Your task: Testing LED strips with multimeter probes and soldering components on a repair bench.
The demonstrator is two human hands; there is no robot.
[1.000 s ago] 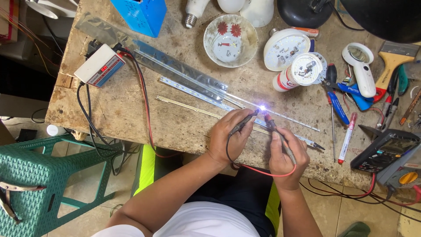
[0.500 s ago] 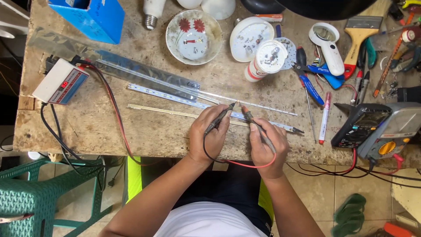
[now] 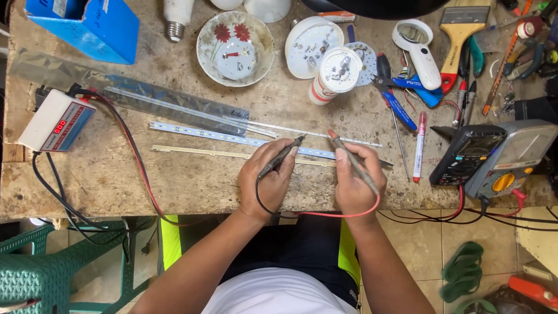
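Left hand (image 3: 267, 180) curled around black-leaded probe (image 3: 281, 157), pen grip, tip lifted just above long white LED strip (image 3: 232, 138) lying across worn workbench (image 3: 192, 180). Right hand (image 3: 354, 183) likewise closed on red-leaded probe (image 3: 351, 160), tip raised near same strip. No LED lit; neither tip seems to touch strip, so probing looks paused mid-run. Thin cream bar (image 3: 203, 153) lies just beside strip. White power-supply box (image 3: 57, 121) left, grey multimeter (image 3: 511, 158) right. Meter reading illegible; exact tip contact hard to judge; bench's far edge cut off.
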